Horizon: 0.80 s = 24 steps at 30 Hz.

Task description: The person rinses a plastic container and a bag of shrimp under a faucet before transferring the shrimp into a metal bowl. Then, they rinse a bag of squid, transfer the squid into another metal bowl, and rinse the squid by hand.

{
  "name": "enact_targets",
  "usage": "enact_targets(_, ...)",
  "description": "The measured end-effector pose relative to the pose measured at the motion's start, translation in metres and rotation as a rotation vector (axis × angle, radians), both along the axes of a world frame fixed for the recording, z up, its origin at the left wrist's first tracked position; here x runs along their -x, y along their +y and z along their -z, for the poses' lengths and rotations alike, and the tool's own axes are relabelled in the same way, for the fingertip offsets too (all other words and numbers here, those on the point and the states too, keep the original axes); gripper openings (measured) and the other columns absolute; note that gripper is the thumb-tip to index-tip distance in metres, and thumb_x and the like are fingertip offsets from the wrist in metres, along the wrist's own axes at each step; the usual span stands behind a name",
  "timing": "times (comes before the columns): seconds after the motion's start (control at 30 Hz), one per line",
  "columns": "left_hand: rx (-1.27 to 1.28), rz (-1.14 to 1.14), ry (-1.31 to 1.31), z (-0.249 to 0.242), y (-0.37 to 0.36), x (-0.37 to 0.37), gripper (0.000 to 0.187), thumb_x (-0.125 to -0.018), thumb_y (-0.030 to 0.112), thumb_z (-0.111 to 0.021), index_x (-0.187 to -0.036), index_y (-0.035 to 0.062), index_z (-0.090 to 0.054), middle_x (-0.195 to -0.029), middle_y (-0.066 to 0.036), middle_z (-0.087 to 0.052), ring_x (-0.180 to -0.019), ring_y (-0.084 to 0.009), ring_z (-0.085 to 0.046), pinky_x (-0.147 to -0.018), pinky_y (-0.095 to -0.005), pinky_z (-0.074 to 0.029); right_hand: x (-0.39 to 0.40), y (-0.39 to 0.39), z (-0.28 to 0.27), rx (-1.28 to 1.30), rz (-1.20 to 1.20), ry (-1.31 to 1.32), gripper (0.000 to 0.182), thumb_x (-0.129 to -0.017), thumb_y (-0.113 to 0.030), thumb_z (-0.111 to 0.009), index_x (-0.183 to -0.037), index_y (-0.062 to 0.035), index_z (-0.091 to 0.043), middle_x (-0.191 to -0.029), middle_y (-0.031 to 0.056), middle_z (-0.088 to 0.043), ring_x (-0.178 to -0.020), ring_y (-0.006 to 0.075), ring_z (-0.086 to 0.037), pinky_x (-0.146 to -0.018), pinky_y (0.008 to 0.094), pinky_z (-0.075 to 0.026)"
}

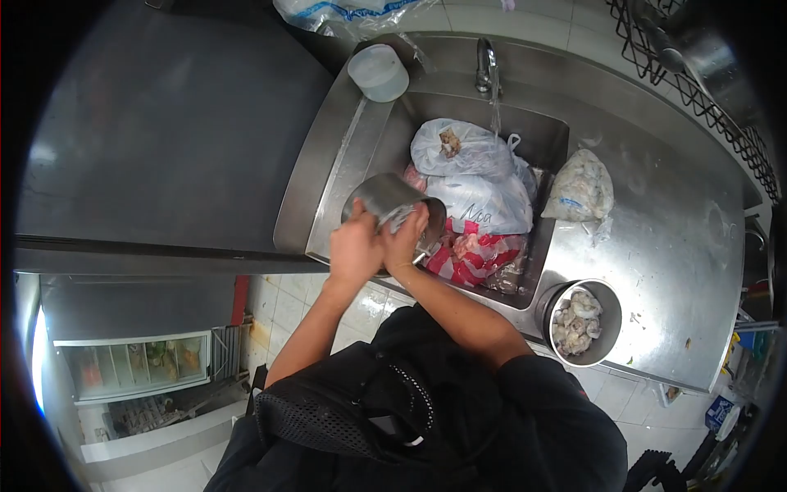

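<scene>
A grey metal pot (384,193) is tilted on its side over the left part of the sink, its mouth facing right. My left hand (354,248) is closed on the near side of the pot. Close beside it, my right hand (403,239) is at the pot's mouth, fingers curled around something whitish and blurred that I cannot make out. Right of the hands, the sink holds knotted white plastic bags (479,201), one with black handwriting, and a red-and-white bag (479,256) of pinkish meat. Water runs from the faucet (487,67) onto the bags' side.
A translucent plastic tub (378,72) stands at the sink's back left corner. On the right counter (672,246) lie a filled clear bag (580,189) and a metal pot of greyish pieces (577,321) near the front edge. A black wire rack (697,90) borders the back right.
</scene>
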<state>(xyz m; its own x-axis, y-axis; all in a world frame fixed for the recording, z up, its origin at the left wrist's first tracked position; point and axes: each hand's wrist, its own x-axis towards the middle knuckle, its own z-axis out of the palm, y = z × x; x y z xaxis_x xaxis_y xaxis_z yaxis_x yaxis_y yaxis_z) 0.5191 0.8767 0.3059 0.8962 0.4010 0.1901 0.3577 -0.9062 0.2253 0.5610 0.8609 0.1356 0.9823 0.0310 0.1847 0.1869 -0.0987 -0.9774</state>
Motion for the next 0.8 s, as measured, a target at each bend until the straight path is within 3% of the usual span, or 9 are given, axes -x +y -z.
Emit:
enact_targets(0.1,0.274,-0.160,-0.227,0.026,0.044,0.039,0.003,-0.073,0.002,-0.059,-0.073,-0.0011,-0.059,-0.064,-0.020,-0.064,-0.055,-0.0387,-0.063,-0.056,-0.0479,-0.049,-0.003,-0.019,-0.049,0.322,-0.298,-0.051,0.074,-0.082,-0.036,-0.072,-0.142,-0.0035,-0.043,-0.147,0.0250,-0.038,-0.135,0.0470,-0.035,-0.111,0.0556,-0.030)
enact_targets(0.17,0.856,-0.424,-0.330,0.050,0.065,0.076,0.005,-0.071,-0.003,-0.056,-0.072,0.0008,-0.059,-0.064,-0.009,-0.063,-0.053,-0.0238,-0.062,-0.048,-0.0375,-0.048,-0.002,-0.017,-0.056,0.492,-0.394,-0.112,0.079,-0.080,-0.043,-0.074,-0.146,-0.0094,-0.045,-0.143,0.0227,-0.042,-0.135,0.0429,-0.037,-0.107,0.0565,-0.035)
enact_targets(0.23,1.144,-0.700,-0.370,0.055,0.066,0.109,0.011,-0.069,-0.006,-0.056,-0.074,0.0022,-0.060,-0.065,-0.003,-0.060,-0.054,-0.0146,-0.059,-0.042,-0.0315,-0.045,0.000,-0.016,-0.076,0.671,-0.871,-0.172,0.075,-0.078,-0.044,-0.076,-0.142,-0.0127,-0.051,-0.139,0.0195,-0.047,-0.133,0.0422,-0.041,-0.103,0.0568,-0.040)
enact_targets(0.37,1.398,-0.865,-0.483,0.084,0.069,0.166,0.017,-0.069,-0.007,-0.058,-0.084,0.0007,-0.060,-0.070,-0.007,-0.062,-0.050,-0.0174,-0.059,-0.040,-0.0312,-0.047,0.023,-0.001,-0.095,0.893,-1.131,-0.227,0.061,-0.079,-0.040,-0.075,-0.131,-0.0096,-0.061,-0.135,0.0206,-0.055,-0.125,0.0416,-0.052,-0.101,0.0538,-0.045)
enact_targets(0.5,1.523,-0.909,-0.611,0.108,0.079,0.198,0.021,-0.071,-0.005,-0.061,-0.092,-0.0005,-0.059,-0.077,-0.009,-0.064,-0.053,-0.0190,-0.062,-0.041,-0.0316,-0.049,0.033,0.019,-0.084,0.400,-1.048,-0.312,0.038,-0.083,-0.030,-0.074,-0.110,-0.0039,-0.071,-0.096,0.0183,-0.071,-0.092,0.0337,-0.069,-0.086,0.0455,-0.054)
enact_targets(0.63,1.497,-1.028,-0.642,0.123,0.095,0.208,0.050,-0.074,-0.002,-0.064,-0.121,-0.0056,-0.047,-0.097,-0.013,-0.065,-0.067,-0.0211,-0.065,-0.052,-0.0322,-0.054,-0.023,0.040,-0.058,0.080,-0.923,0.019,0.017,-0.088,-0.011,-0.068,-0.103,-0.0036,-0.072,-0.086,0.0086,-0.073,-0.076,0.0183,-0.071,-0.067,0.0332,-0.057)
enact_targets(0.67,1.509,-1.053,-0.647,0.124,0.097,0.207,0.050,-0.074,-0.002,-0.064,-0.121,-0.0056,-0.047,-0.097,-0.013,-0.065,-0.067,-0.0211,-0.065,-0.052,-0.0322,-0.054,-0.042,0.030,-0.090,0.063,-0.815,0.336,0.015,-0.089,-0.002,-0.063,-0.102,-0.0045,-0.071,-0.085,0.0070,-0.073,-0.073,0.0180,-0.070,-0.064,0.0304,-0.056)
enact_targets(0.73,1.460,-1.098,-0.676,0.118,0.104,0.206,0.020,-0.077,-0.001,-0.062,-0.096,-0.0013,-0.058,-0.097,-0.013,-0.063,-0.083,-0.0267,-0.065,-0.070,-0.0368,-0.057,-0.114,0.009,-0.081,-0.205,-0.812,0.585,0.021,-0.092,-0.008,-0.056,-0.109,-0.0013,-0.065,-0.095,0.0095,-0.070,-0.079,0.0214,-0.069,-0.064,0.0324,-0.053)
enact_targets(0.8,1.479,-1.095,-0.699,0.112,0.108,0.207,0.019,-0.078,0.000,-0.062,-0.097,-0.0015,-0.058,-0.097,-0.013,-0.063,-0.084,-0.0266,-0.065,-0.071,-0.0370,-0.058,-0.225,-0.003,0.015,-0.304,-0.530,0.719,0.028,-0.094,-0.017,-0.053,-0.117,-0.0035,-0.060,-0.105,0.0145,-0.066,-0.081,0.0254,-0.065,-0.066,0.0355,-0.053)
